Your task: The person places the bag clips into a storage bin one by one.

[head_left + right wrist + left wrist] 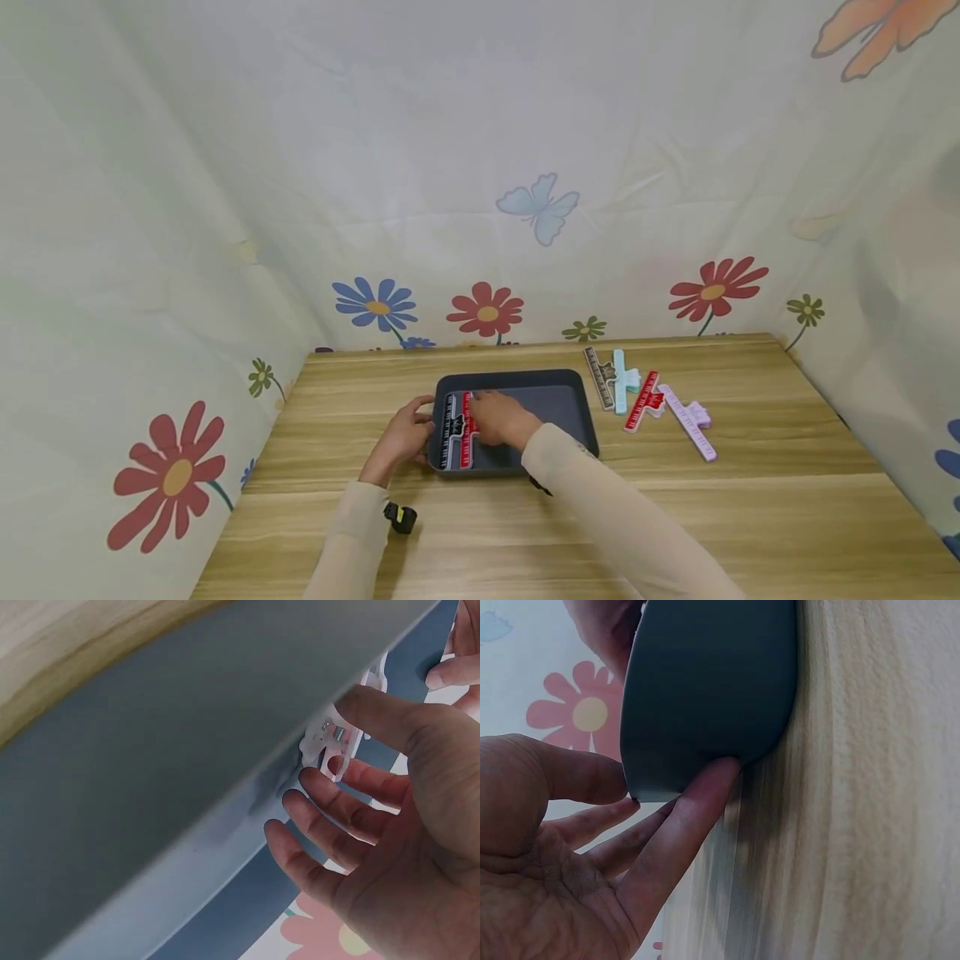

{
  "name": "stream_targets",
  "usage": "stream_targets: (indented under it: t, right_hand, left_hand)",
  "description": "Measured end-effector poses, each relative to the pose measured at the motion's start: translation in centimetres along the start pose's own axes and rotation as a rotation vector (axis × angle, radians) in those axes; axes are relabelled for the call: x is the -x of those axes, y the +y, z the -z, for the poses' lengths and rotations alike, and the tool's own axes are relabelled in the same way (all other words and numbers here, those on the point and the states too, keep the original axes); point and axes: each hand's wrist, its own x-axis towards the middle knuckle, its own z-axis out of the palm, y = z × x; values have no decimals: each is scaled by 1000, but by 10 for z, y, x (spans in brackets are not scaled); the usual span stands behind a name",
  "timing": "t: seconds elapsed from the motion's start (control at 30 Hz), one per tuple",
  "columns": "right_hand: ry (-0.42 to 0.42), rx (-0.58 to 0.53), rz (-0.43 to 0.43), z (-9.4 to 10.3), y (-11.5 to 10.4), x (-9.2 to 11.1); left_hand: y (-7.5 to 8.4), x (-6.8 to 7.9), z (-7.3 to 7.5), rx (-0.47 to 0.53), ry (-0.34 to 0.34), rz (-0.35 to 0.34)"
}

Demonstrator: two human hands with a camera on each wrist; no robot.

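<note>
A dark grey rectangular tray (551, 406) sits on the wooden table. Two ruler-edged clips lie side by side at its left end: a black clip (447, 433) and a red clip (467, 442). My left hand (407, 431) touches the tray's left side; in the left wrist view its thumb meets the rim and its fairly straight fingers lie against the outer wall. Inside the tray, my right hand (498, 418) is at the red clip, its thumb and index finger on either side of the clip's handle (330, 739), other fingers spread. The near wall partly hides this clip.
Right of the tray lie more clips: a brown clip (599, 379), a light blue clip (621, 383), a red clip (642, 402) and a lilac clip (690, 423). Behind the table (480, 542) hangs a white curtain (420, 167) printed with flowers.
</note>
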Motion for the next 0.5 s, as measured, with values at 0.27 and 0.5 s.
stream_targets:
  t: [0.27,0.5]
  right_hand:
    - [24,-40,10,5,10,10]
    - [92,-43,36,12,21,25]
  left_hand:
    - [1,1,-1,-3,9,6]
    - [1,3,1,-7,0,-4]
